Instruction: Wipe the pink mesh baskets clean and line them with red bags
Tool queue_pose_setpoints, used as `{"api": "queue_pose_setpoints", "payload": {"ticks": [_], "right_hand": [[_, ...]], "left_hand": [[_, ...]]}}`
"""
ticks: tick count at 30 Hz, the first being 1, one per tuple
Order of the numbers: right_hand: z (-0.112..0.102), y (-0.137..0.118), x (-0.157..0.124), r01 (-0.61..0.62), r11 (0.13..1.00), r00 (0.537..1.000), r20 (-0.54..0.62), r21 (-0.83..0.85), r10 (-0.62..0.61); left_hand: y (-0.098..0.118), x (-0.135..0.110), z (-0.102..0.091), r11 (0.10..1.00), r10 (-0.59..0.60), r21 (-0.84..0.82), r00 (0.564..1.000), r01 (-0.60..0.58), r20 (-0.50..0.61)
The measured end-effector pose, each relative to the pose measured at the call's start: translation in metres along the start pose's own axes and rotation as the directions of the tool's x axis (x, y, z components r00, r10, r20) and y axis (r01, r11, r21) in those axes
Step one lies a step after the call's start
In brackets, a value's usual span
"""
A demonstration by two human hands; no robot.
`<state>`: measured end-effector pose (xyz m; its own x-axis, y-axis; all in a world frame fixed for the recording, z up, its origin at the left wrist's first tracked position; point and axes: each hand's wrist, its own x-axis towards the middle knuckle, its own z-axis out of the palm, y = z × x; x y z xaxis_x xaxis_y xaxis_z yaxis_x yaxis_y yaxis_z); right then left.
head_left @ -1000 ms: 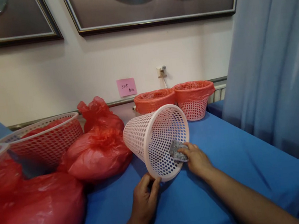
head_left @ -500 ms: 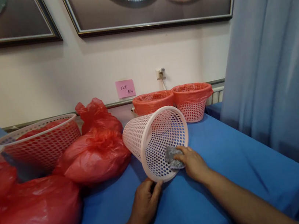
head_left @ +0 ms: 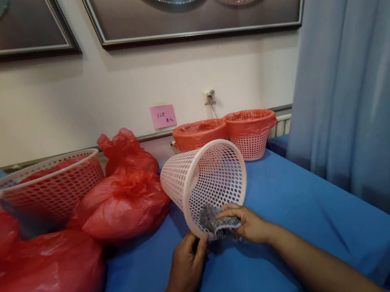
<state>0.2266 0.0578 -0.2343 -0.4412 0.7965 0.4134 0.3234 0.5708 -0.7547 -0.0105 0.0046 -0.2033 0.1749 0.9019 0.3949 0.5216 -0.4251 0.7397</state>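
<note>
Surface: a blue cloth (head_left: 336, 223) covers the table, spreading from lower center to the right of the frame, with a fold line at right.
Wall: off-white (head_left: 118, 89); a large framed picture (head_left: 201, 33) at top center, a smaller framed picture (head_left: 15, 53) at upper left.
Fixtures: pink note (head_left: 163, 116), handwritten, near center; wall socket (head_left: 208, 97) just right of it.
Curtain: blue (head_left: 344, 72), hanging in folds down the right side.
Pale pink basket (head_left: 178, 167): center of frame, lying over on its side; mouth turned right and toward the viewer, narrower end to the left and farther back.
Long axis: mostly left-to-right, slanting nearer at the mouth; whether the far end rests on the cloth is hard to make out.
Left hand (head_left: 186, 263): lower center, thumb and fingers gripping the lower rim.
Right hand (head_left: 251, 222): apart from the left, clasped around a gray rag (head_left: 210, 216) pressed at the lower inside of the mouth.
Lined baskets: two, upright, behind, with red liners (head_left: 251, 121) over their rims.
Left side: stuffed red bags (head_left: 123, 204) beside a wide basket (head_left: 55, 185).
</note>
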Motion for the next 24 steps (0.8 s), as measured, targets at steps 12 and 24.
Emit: {"api": "queue_pose_setpoints", "payload": {"ticks": [12, 24], "right_hand": [[-0.003, -0.005, -0.002, -0.121, 0.99, 0.992, -0.037, -0.073, 0.118], [-0.039, 0.009, -0.003, -0.424, 0.766, 0.891, -0.374, -0.484, 0.257]], "left_hand": [[-0.005, 0.001, 0.005, 0.998, -0.067, 0.001, 0.996, 0.067, 0.051], [0.001, 0.001, 0.001, 0.998, -0.055, 0.009, 0.998, 0.055, 0.0]]}}
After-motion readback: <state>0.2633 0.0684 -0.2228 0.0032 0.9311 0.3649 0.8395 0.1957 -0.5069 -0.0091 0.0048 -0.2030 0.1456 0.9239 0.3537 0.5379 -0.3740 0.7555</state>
